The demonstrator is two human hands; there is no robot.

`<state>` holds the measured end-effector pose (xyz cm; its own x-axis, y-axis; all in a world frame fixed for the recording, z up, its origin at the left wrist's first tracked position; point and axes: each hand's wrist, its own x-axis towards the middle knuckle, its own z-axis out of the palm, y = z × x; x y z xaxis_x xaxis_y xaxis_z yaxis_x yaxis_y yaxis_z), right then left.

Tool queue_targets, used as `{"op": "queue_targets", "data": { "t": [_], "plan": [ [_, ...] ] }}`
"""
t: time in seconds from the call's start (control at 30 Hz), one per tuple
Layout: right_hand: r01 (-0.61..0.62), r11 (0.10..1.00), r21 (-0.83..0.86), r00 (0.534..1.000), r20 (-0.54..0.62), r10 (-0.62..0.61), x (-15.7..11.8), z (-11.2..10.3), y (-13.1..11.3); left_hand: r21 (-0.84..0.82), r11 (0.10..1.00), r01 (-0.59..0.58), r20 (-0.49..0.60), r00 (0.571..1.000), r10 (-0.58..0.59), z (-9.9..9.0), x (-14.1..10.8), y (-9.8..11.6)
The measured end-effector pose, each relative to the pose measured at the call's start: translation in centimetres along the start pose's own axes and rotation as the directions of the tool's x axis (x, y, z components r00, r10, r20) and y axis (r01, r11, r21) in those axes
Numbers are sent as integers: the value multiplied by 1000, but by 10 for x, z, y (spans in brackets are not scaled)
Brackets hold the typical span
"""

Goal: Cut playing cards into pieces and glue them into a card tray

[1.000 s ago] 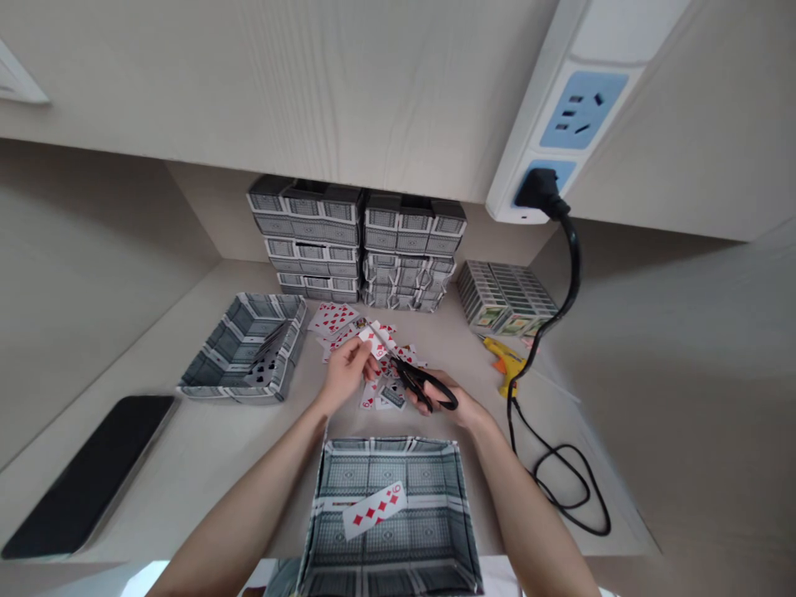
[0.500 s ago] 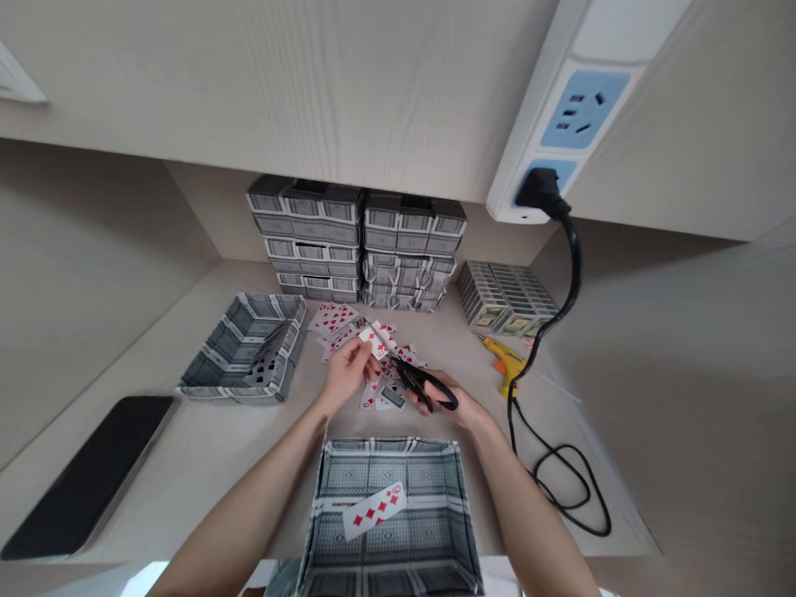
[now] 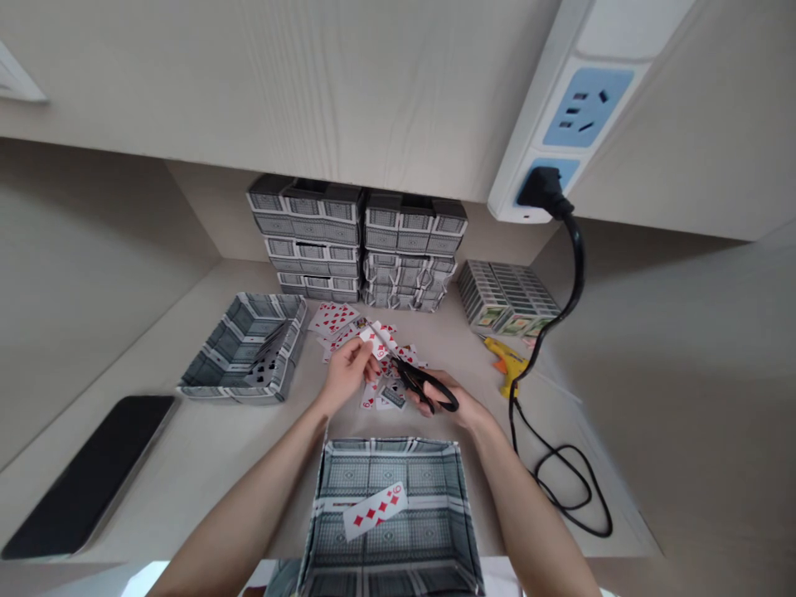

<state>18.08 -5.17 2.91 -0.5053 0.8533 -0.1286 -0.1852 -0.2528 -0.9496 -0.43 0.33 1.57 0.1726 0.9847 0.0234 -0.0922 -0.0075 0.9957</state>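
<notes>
My left hand [image 3: 351, 369] pinches a playing card [image 3: 374, 338] with red diamonds on it. Black-handled scissors [image 3: 423, 385] are gripped in my right hand [image 3: 451, 400], their blades lying along the card's right side. Beneath both hands, loose playing cards [image 3: 334, 317] and cut pieces are spread over the desk. Close to my body stands an open box made of playing cards [image 3: 356, 474], with a cut strip of a diamond card [image 3: 375, 511] inside. How far the blades have gone into the held card is hard to make out.
Left of my hands sits another card box [image 3: 211, 352] with several cards in it, near a black phone-like slab [image 3: 87, 477]. Stacked card boxes [image 3: 311, 224] stand at the back. To the right are card packs [image 3: 507, 294], a yellow glue gun [image 3: 507, 362] and a black cable [image 3: 575, 257].
</notes>
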Motion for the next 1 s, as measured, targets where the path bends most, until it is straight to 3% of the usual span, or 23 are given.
{"op": "queue_targets", "data": {
  "t": [1.0],
  "plan": [
    [-6,995,-97,998,-58,0,0,2,0,19,1000,19,-17,1000,-19,-2,1,-3]
  ]
}}
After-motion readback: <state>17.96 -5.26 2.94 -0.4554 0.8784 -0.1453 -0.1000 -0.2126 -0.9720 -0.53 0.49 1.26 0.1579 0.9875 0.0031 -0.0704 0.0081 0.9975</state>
